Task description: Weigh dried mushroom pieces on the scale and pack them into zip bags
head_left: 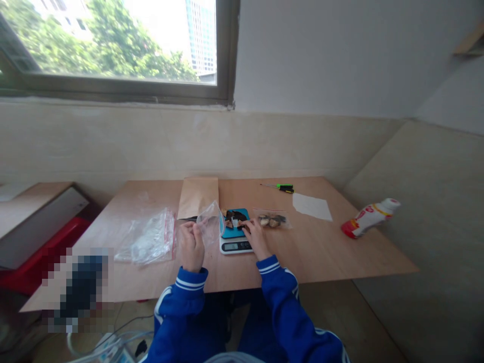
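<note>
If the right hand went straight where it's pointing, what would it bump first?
Probably the dark brown pieces on the blue-topped scale; the right hand looks right beside or touching them, though depth is unclear.

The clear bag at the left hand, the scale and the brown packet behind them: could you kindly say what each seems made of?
Clear bag: probably thin, glossy plastic film, being see-through with bright creases.
Scale: its white, evenly coloured body suggests smooth plastic; the blue top might be plastic or glass.
Brown packet: likely matte paper, from its plain tan colour and lack of shine.
</note>
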`<act>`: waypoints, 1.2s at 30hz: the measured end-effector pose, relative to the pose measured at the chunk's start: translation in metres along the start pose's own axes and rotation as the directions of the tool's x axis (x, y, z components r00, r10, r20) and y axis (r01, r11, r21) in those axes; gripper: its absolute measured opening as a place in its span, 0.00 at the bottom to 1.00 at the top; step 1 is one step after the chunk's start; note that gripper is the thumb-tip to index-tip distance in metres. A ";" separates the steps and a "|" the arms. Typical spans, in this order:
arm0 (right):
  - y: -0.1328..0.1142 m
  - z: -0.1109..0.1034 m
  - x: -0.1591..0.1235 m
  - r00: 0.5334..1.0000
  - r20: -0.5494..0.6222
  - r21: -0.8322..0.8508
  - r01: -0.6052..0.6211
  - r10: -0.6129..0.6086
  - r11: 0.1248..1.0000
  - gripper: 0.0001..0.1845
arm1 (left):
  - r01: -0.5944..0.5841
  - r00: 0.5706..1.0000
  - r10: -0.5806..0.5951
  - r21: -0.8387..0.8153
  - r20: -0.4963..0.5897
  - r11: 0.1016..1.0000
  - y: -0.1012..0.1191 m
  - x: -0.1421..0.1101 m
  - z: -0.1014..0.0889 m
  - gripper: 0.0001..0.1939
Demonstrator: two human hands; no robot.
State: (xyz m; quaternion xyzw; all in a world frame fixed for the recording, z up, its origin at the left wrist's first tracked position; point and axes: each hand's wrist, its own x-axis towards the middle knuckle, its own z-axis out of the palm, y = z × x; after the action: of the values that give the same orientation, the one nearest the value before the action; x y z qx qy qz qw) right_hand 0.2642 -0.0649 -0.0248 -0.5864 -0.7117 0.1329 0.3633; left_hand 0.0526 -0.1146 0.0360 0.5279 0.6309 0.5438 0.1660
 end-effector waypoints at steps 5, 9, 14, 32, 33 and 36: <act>-0.031 -0.024 0.005 0.989 -0.148 0.216 0.010 0.023 0.976 0.09 | 0.062 0.998 -0.061 0.043 -0.023 0.997 0.002 -0.008 0.002 0.11; -0.077 -0.041 0.014 0.964 -0.233 0.543 0.020 0.128 0.839 0.14 | 0.058 0.998 -0.056 0.055 -0.025 0.997 0.003 -0.014 0.009 0.13; -0.108 -0.042 0.020 0.993 -0.063 0.599 0.118 -0.100 0.792 0.19 | 0.061 0.998 -0.061 0.013 0.019 0.998 0.005 -0.019 0.017 0.14; -0.015 0.003 0.010 0.999 -0.026 -0.001 0.028 -0.028 1.000 0.05 | 0.130 0.990 -0.128 0.031 -0.057 0.991 -0.013 -0.022 0.009 0.12; -0.022 -0.002 0.012 0.998 -0.048 0.023 0.034 -0.033 0.999 0.05 | 0.139 0.989 -0.137 0.029 -0.048 0.990 -0.013 -0.023 0.009 0.12; -0.052 -0.021 0.016 0.986 -0.148 0.175 0.097 -0.071 0.980 0.08 | 0.167 0.986 -0.167 -0.010 -0.010 0.986 -0.015 -0.025 0.012 0.11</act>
State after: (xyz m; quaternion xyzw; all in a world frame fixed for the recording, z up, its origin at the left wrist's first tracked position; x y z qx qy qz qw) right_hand 0.2390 -0.0690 0.0279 -0.5281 -0.6933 0.1401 0.4698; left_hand 0.0642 -0.1272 0.0098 0.4695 0.6713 0.5337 0.2100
